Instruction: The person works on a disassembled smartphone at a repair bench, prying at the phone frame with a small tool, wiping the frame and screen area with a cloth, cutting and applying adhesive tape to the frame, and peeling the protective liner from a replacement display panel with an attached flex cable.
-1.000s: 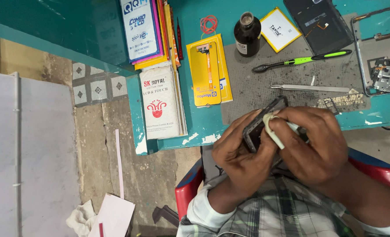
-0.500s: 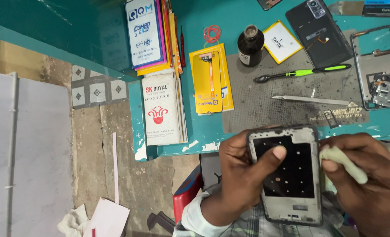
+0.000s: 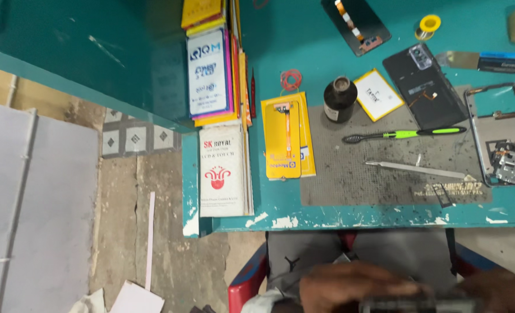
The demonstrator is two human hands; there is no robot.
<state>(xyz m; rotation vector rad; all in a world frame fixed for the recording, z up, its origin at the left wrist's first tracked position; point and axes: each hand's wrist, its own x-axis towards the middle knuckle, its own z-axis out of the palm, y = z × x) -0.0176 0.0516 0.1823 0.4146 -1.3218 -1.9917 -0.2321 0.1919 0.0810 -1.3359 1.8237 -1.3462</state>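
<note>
At bottom edge, blurred hands (image 3: 350,287) grip half-cropped phone frame (image 3: 420,304).

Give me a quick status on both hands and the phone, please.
Left hand and right hand low over the lap, blurred. Both on the phone, at the frame's bottom edge. Nothing in the way.

I see a teal painted surface (image 3: 257,217) with chipped paint along its near edge. A grey rubber work mat (image 3: 356,174) lies on it, carrying a green-handled screwdriver (image 3: 405,134), flat metal tweezers (image 3: 414,168) and a dark round bottle (image 3: 340,99). Left of the mat sit a yellow flat parts packet (image 3: 286,136) and a row of flat boxes (image 3: 220,127).
</note>
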